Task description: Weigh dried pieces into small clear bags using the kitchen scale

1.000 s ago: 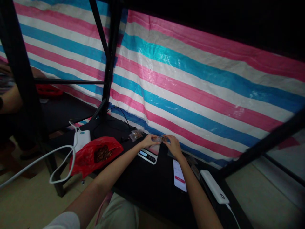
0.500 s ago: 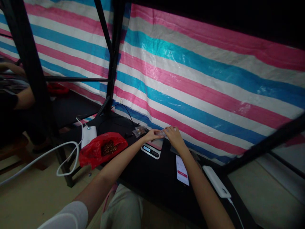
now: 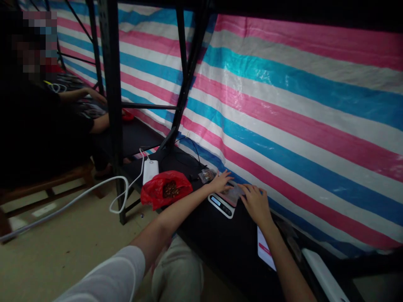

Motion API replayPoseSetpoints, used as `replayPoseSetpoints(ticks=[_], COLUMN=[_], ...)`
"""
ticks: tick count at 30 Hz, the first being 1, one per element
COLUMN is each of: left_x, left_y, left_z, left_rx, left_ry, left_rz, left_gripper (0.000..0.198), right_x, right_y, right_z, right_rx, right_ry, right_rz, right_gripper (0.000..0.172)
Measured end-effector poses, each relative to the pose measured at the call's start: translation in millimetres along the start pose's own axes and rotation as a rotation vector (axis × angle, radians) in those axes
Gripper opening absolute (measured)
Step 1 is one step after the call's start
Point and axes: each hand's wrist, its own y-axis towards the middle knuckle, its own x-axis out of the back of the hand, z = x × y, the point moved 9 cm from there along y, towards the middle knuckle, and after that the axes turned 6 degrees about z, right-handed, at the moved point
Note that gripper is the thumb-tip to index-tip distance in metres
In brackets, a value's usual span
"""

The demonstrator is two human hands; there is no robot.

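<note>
My left hand (image 3: 220, 181) reaches over the black tabletop (image 3: 226, 247) with fingers spread, its tips at a small clear packet (image 3: 207, 175) of brown bits. My right hand (image 3: 255, 203) lies with fingers extended over the right side of a small digital scale (image 3: 223, 204), on which a clear bag (image 3: 234, 193) seems to rest. Whether either hand grips anything is hard to make out in the dim light. A red plastic bag (image 3: 163, 191) holding brown pieces sits left of the scale.
A white power bank (image 3: 150, 170) with a looping white cable (image 3: 94, 193) lies at the table's left end. A phone (image 3: 265, 253) and another white power bank (image 3: 324, 277) lie to the right. A striped tarp (image 3: 283, 117) hangs behind. Another person (image 3: 47, 126) sits at the left, beyond black frame posts (image 3: 113, 105).
Both hands held a small packet together above the scale; now they have separated and flattened, the left moving toward the packet at the left. The view has swung left.
</note>
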Motion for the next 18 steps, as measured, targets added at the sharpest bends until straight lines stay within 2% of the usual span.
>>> replayPoseSetpoints(ticks=[2,4,6,7,10,12,15,18], left_x=[32.3,64.0,91.3,98.3,98.7,93.3,86.4,82.8], left_y=[-20,-48,-81,-98,-147,-169,-182,-179], left_z=[3,12,27,35,56,64,68,69], left_rx=[-0.066,-0.107,-0.104,-0.107,-0.112,-0.141,-0.208,-0.238], left_ry=[0.082,0.169,0.237,0.253,0.314,0.388,0.503,0.552], left_rz=[0.070,0.169,0.232,0.283,0.418,0.415,0.350,0.350], left_gripper=[0.038,0.032,0.039,0.046,0.052,0.044,0.022,0.020], right_x=[-3,-7,-12,-16,-30,-42,-58,-68], right_y=[1,5,11,15,30,41,53,58], right_z=[18,45,79,99,153,183,212,221], right_rx=[-0.003,0.016,0.052,0.076,0.128,0.158,0.198,0.192], right_ry=[0.153,0.341,0.540,0.635,0.906,1.044,1.102,0.998], right_rz=[-0.004,0.004,0.028,0.047,0.108,0.166,0.223,0.237], right_gripper=[0.032,0.032,0.031,0.031,0.031,0.032,0.034,0.036])
